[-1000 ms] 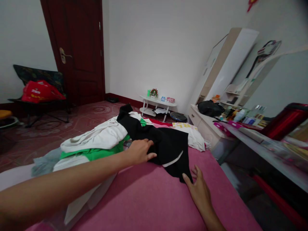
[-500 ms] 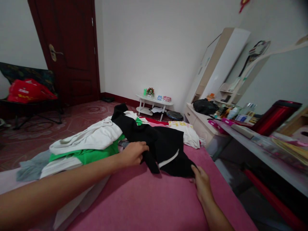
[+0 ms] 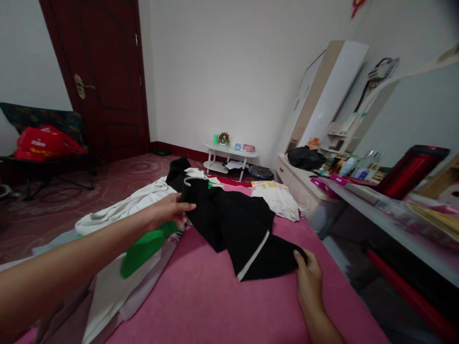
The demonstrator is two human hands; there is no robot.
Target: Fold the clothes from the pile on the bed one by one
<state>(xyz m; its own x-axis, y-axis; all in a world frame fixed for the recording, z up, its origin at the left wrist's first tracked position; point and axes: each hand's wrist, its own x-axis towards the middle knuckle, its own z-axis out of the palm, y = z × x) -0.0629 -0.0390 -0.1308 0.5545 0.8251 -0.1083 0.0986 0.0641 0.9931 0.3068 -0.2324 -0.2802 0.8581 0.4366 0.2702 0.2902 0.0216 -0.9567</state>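
A black garment with a white stripe [image 3: 229,215] stretches between my two hands over the pink bed cover [image 3: 215,310]. My left hand [image 3: 175,209] pinches its upper left edge, near a small pale curved strip on the cloth. At the lower right, my right hand [image 3: 308,267] grips a tapering end of the same garment. Whether it is a top or trousers I cannot make out. White clothing [image 3: 125,205] lies heaped left of my left hand, and a green piece of cloth [image 3: 143,251] shows beneath my left forearm.
A white shirt with yellow print [image 3: 274,198] lies at the bed's far right. Right of the bed stand a pale cabinet [image 3: 297,181] and a desk with a red flask [image 3: 412,172]. A low white table [image 3: 229,152] stands by the wall, a chair with a red bag [image 3: 48,143] at left.
My left hand has moved left and up, drawing the black garment's edge with it. My right hand has shifted slightly right and down. The garment is now spread wider, its white stripe straighter.
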